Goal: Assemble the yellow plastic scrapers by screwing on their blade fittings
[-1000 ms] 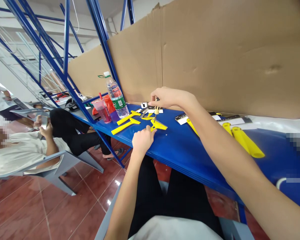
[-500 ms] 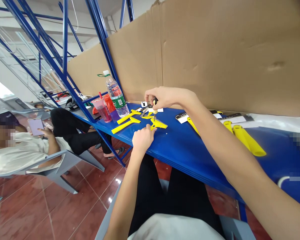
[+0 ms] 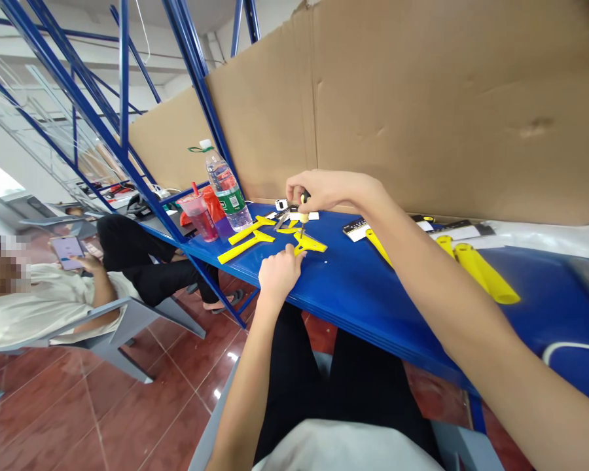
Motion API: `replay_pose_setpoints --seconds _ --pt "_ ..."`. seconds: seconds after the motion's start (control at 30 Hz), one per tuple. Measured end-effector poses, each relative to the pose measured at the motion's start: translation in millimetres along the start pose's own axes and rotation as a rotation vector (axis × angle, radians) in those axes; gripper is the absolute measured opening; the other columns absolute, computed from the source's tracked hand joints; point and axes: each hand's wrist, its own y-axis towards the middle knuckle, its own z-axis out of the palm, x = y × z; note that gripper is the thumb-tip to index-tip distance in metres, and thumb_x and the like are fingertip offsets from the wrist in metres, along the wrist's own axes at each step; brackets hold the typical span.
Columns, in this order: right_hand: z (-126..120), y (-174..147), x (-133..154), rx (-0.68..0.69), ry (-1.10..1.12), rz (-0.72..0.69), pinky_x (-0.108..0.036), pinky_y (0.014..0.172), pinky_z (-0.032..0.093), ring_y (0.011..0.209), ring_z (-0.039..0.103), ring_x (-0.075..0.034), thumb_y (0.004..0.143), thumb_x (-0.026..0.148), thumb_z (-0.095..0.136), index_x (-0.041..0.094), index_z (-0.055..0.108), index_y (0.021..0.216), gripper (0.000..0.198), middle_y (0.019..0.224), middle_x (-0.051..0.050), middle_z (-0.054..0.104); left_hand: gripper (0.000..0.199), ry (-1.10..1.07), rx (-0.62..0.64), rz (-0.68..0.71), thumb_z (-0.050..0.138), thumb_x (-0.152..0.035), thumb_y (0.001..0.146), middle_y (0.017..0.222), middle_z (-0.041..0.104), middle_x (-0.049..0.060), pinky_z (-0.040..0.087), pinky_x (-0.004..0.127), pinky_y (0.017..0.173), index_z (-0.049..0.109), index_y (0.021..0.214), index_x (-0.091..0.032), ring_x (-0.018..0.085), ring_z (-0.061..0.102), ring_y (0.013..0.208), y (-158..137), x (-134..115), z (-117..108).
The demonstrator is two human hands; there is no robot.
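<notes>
Wrapped around the handle of a yellow scraper (image 3: 313,244), my left hand (image 3: 279,269) presses it to the blue tabletop (image 3: 353,281). Its triangular head points away to the right. Above it, my right hand (image 3: 319,186) grips a screwdriver (image 3: 303,214) with a black and pale yellow handle, held upright. The shaft points down at the scraper head; whether the tip sits in a screw is too small to tell. Two more yellow scrapers (image 3: 248,246) lie to the left of my left hand. Another yellow piece (image 3: 288,227) is just behind the screwdriver.
A water bottle (image 3: 228,190) and a red-strawed cup (image 3: 199,219) stand at the left. Yellow handles (image 3: 488,275) and black-and-white packs (image 3: 356,230) lie rightward. Cardboard (image 3: 397,98) walls the back. A person (image 3: 53,294) sits at left holding a phone. A small white piece (image 3: 326,261) lies near the scraper.
The view has shifted slightly. Both hands keep their places on the scraper and the screwdriver, with hardly any visible movement.
</notes>
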Motion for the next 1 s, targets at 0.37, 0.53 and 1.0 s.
replay_pose_setpoints --seconds 0.37,0.53,1.0 --pt "-1 -1 -2 -0.016 -0.042 0.069 -0.04 0.078 0.047 0.099 0.073 -0.031 0.094 0.046 0.085 0.025 0.077 0.127 0.04 0.117 -0.011 0.081 0.055 0.011 0.001 0.0 0.034 -0.06 0.12 0.115 0.084 0.021 0.061 0.04 0.09 0.064 0.134 -0.016 0.038 0.085 0.106 1 -1 -2" --pt "0 -1 0 -0.008 -0.058 0.074 -0.039 0.078 0.048 0.101 0.075 -0.03 0.098 0.035 0.08 0.023 0.078 0.125 0.03 0.119 -0.012 0.082 0.055 0.019 0.005 0.01 0.034 -0.061 0.12 0.114 0.085 0.021 0.061 0.041 0.088 0.064 0.134 -0.016 0.039 0.084 0.105 1 0 -1" --pt "-17 -10 -12 0.205 -0.048 0.191 -0.035 0.071 0.051 0.085 0.077 -0.025 0.096 0.038 0.084 0.021 0.084 0.091 0.018 0.09 -0.006 0.085 0.055 -0.008 0.034 0.011 0.035 -0.06 0.12 0.116 0.084 0.023 0.061 0.044 0.091 0.063 0.14 -0.017 0.041 0.084 0.108 3 1 -5"
